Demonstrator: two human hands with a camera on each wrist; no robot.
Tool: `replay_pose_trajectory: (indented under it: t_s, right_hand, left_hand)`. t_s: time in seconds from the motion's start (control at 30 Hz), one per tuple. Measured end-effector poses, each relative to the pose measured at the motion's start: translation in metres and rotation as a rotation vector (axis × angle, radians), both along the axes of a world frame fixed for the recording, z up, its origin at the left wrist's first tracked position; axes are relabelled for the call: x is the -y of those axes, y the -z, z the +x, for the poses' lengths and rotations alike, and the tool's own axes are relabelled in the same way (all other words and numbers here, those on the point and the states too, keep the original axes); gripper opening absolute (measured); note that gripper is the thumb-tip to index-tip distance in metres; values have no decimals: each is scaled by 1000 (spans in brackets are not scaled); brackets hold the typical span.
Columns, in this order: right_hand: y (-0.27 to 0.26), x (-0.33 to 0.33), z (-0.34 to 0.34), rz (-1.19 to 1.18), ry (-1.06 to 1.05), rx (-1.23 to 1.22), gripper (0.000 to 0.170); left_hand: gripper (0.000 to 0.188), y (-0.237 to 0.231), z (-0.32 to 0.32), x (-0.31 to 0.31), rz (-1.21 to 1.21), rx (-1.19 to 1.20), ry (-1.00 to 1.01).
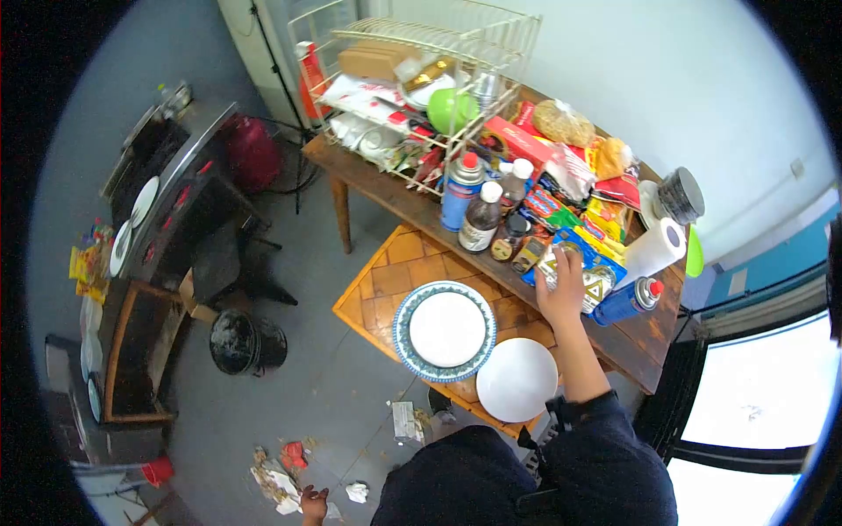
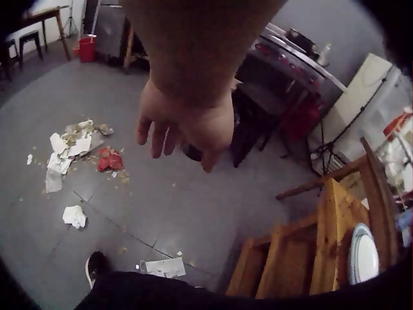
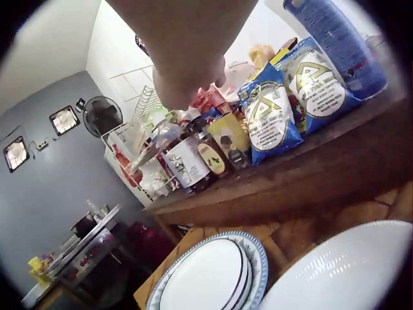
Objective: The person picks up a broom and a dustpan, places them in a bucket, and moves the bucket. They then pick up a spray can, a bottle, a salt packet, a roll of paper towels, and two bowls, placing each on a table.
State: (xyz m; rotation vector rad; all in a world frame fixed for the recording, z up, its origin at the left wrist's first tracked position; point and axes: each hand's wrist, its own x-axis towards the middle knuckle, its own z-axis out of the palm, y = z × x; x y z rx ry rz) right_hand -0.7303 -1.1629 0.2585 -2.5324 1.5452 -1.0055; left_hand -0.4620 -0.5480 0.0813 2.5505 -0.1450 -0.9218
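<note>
In the head view my right hand (image 1: 568, 289) is at the front of the wooden table, its fingers spread over a blue and white packet (image 1: 599, 279); whether they touch it cannot be told. The right wrist view has that hand (image 3: 188, 81) above the bottles, left of two upright blue packets (image 3: 268, 123), fingertips mostly hidden. Low in the head view, my left hand (image 1: 314, 502) hangs over the floor. The left wrist view shows this hand (image 2: 187, 123) with fingers loosely extended, holding nothing.
A stack of plates (image 1: 447, 330) and a white bowl (image 1: 517, 380) sit on the lower wooden surface. Bottles (image 1: 481, 217), a blue spray can (image 1: 627, 301), a paper roll (image 1: 656, 250) and a wire rack (image 1: 421, 39) are on the table. Litter (image 2: 74, 148) lies on the floor.
</note>
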Motion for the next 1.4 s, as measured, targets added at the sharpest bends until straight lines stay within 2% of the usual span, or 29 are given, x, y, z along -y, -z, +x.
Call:
replay_pose_trajectory:
  t_s: [0.07,0.1,0.13,0.17,0.2,0.23,0.3,0.33,0.37,0.4,0.43,0.47,0.5,0.53,0.6,0.7,0.8,0.83,0.87,0.93,0.97,1.0,1.03,1.1,1.13,1.17,1.23,1.33,1.4]
  right_hand:
    - [5,-33,-4,68,-150,12,26]
    - [14,-50,-5,142,-259,-4,18]
    - [17,-76,-1,102,-353,4,11]
    - [16,-103,4,296,-429,3,11]
    - [35,-127,3,232,-575,-18,7]
    - [41,-154,4,475,-629,-103,7]
    - [49,-197,3,730,-849,-307,15]
    - [62,-213,1,717,-979,-342,14]
    - [69,-224,2,673,-1090,-329,9]
    - [70,-235,5,775,-1064,-415,9]
    - [85,-241,2,835,-1085,-454,8]
    - [106,-241,-1,846,-1095,-542,8]
    - [111,-247,1,967,-1032,-568,11]
    - [131,-247,1,895,-1019,-688,13]
    - [141,-257,18,714,-1183,-925,17]
    - [167,-277,53,872,-1227,-1039,20]
    - [189,-319,99,963,-1287,-997,21]
    - [183,-344,108,1017,-1305,-945,20]
    - [194,-356,117,1114,-1240,-903,19]
    - [234,-356,137,1309,-1082,-811,18]
    - [248,-353,145,1316,-968,-879,13]
    - [248,-362,150,1300,-921,-971,12]
    - [249,-371,154,1281,-876,-1065,13]
    - [265,-381,166,1126,-925,-1282,15]
    - [275,-383,171,994,-994,-1411,15]
    - [286,-387,177,845,-1092,-1543,16]
    - [302,-402,189,507,-1313,-1756,18]
    - [334,-441,208,17,-1640,-1870,21]
    - [367,-485,232,-100,-1709,-1985,23]
  left_hand:
    - [47,51,-1,-59,12,-104,-116]
    - [45,125,11,-128,49,313,786]
    - [33,105,-28,-124,241,264,704]
    - [33,89,-48,-120,247,93,563]
    - [33,70,-69,-115,252,-89,412]
    - [31,76,-85,-127,210,0,557]
    - [28,106,-128,-165,143,199,772]
    - [29,106,-151,-169,149,264,676]
    - [30,117,-166,-172,117,140,572]
    - [33,127,-191,-173,79,383,535]
    - [32,135,-213,-179,208,133,464]
    - [43,141,-231,-171,245,-51,-169]
    - [56,141,-246,-173,193,-169,-277]
    - [70,140,-260,-177,126,-280,-368]
    - [65,126,-296,-183,1,-340,-771]
    - [62,127,-362,-200,-171,-325,-1199]
    - [60,187,-459,-217,-262,-269,-1456]
    - [59,189,-484,-215,-230,-266,-1690]
    - [53,223,-534,-215,-84,-150,-1379]
    - [31,188,-560,-213,286,-187,-758]
    - [28,212,-587,-205,166,-229,-1008]
    - [30,233,-610,-199,39,-265,-1249]
    - [38,156,-577,-195,-73,-487,-1704]
    - [31,213,-624,-187,64,-357,-1252]
    - [28,225,-639,-184,123,-253,-1047]
    - [31,211,-629,-190,143,-331,-886]
    - [31,195,-616,-221,116,-441,-895]
    - [32,201,-608,-249,44,-625,-887]
    - [33,222,-619,-277,86,-507,-873]
